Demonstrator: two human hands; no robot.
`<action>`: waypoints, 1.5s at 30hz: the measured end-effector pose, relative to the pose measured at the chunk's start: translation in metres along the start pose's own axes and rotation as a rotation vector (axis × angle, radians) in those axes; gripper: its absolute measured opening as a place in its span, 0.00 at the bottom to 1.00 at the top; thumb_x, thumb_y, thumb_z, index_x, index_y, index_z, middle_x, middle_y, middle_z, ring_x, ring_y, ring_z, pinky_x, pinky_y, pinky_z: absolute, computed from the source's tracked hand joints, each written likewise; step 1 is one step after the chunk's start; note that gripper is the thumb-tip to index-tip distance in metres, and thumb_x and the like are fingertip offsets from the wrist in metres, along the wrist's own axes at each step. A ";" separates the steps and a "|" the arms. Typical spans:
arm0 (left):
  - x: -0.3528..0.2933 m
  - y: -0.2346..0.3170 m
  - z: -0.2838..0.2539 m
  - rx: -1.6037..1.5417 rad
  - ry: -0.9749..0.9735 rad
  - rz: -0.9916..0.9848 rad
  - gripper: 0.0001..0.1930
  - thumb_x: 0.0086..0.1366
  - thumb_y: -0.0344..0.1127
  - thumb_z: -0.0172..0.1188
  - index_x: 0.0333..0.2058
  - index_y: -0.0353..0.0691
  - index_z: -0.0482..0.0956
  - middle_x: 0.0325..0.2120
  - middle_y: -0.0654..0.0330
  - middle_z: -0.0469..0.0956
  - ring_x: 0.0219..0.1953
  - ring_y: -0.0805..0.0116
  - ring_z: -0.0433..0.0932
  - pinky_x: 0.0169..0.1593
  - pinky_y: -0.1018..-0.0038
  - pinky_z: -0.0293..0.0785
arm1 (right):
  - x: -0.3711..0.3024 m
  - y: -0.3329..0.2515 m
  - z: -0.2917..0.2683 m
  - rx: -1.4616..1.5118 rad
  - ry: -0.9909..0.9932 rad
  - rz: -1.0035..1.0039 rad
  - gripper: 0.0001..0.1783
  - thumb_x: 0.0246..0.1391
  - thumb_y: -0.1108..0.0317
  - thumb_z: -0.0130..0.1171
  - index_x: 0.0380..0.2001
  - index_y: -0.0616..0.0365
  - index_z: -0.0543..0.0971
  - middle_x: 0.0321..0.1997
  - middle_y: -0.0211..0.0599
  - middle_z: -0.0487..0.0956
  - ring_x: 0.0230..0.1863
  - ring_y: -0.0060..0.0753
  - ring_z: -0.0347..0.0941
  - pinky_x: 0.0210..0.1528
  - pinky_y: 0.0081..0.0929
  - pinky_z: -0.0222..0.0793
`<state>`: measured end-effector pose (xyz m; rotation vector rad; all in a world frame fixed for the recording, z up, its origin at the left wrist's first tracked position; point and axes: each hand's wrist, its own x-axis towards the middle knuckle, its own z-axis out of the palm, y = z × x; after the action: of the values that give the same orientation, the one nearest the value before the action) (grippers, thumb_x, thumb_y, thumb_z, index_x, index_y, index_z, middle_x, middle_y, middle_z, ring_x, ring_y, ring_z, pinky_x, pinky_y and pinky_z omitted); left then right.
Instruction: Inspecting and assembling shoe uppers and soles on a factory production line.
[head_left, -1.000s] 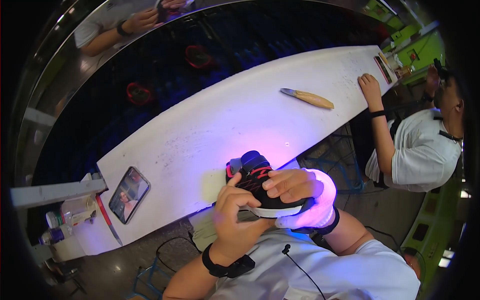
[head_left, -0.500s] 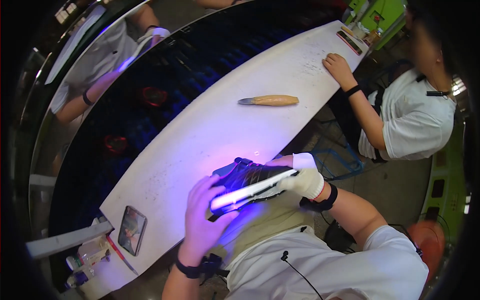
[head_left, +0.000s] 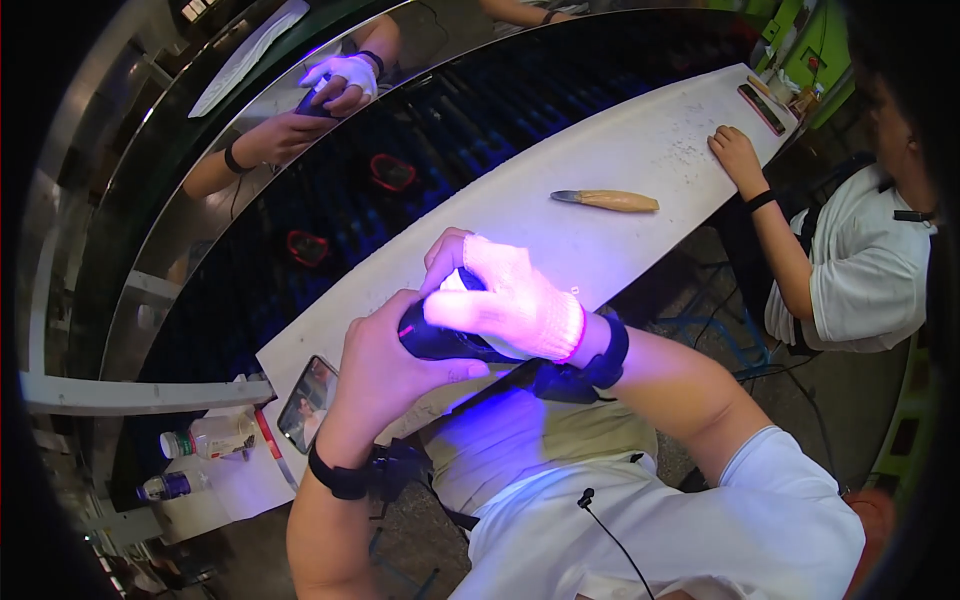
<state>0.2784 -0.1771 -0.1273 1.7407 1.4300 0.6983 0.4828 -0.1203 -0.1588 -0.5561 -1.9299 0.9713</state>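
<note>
Bathed in purple light, a dark shoe (head_left: 432, 342) is held in front of me over the table's near edge. My left hand (head_left: 385, 345) is bare and grips its left end, fingers behind and thumb along the near side. Over the shoe's top lies my right hand (head_left: 510, 295), in a pale knitted glove with bare fingertips showing at the far side; its fingers are bent around the shoe. Both hands cover most of the shoe, so its sole and opening are largely hidden.
A wooden-handled knife (head_left: 605, 200) lies on the white table (head_left: 500, 215). A phone (head_left: 308, 405) and plastic bottles (head_left: 225, 435) are at the left. Beyond the table, a dark conveyor (head_left: 440, 140) carries red-edged pieces (head_left: 392, 172). A co-worker (head_left: 850, 260) sits at the right, one hand on the table.
The shoe has turned, and its white sole edge no longer shows. My right hand has come across over its top. The whole view has shifted, with the table appearing farther right.
</note>
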 end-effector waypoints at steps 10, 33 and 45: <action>0.008 -0.013 0.004 -0.072 0.116 -0.238 0.31 0.47 0.45 0.88 0.44 0.32 0.83 0.35 0.54 0.89 0.37 0.67 0.90 0.45 0.70 0.84 | 0.029 0.026 0.020 0.815 0.027 0.424 0.09 0.70 0.64 0.56 0.39 0.57 0.76 0.38 0.25 0.70 0.38 0.19 0.66 0.44 0.23 0.65; -0.010 0.055 0.048 0.865 -0.079 0.631 0.35 0.58 0.62 0.78 0.43 0.33 0.79 0.27 0.58 0.78 0.26 0.67 0.83 0.23 0.71 0.77 | -0.091 -0.024 -0.047 0.045 -0.155 0.017 0.43 0.76 0.35 0.38 0.70 0.64 0.72 0.71 0.49 0.77 0.79 0.54 0.67 0.82 0.53 0.54; -0.070 0.014 0.051 -1.008 0.344 -0.372 0.27 0.61 0.25 0.75 0.58 0.38 0.74 0.74 0.45 0.62 0.72 0.55 0.69 0.74 0.60 0.67 | -0.084 -0.001 -0.007 -0.378 0.056 0.095 0.48 0.57 0.33 0.68 0.65 0.65 0.77 0.62 0.57 0.82 0.63 0.64 0.79 0.67 0.51 0.72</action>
<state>0.3112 -0.2574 -0.1403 0.5802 1.2152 1.2563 0.5314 -0.1761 -0.1984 -0.8874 -2.0633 0.6402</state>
